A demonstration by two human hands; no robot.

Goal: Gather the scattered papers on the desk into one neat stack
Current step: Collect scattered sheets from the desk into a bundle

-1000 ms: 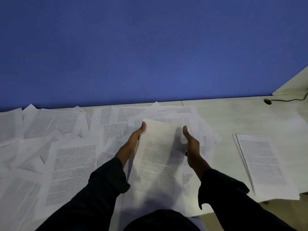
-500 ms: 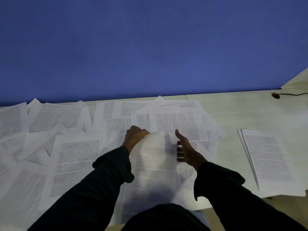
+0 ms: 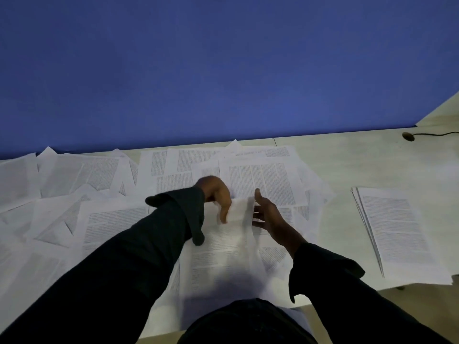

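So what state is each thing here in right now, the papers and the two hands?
Left hand: fingers curled over the top edge of the held sheets.
Right hand: open, fingers against the sheets' right side.
Held sheets: bent, partly lifted.
Loose papers: scattered, overlapping.
Stack: flat, gathered on the desk.
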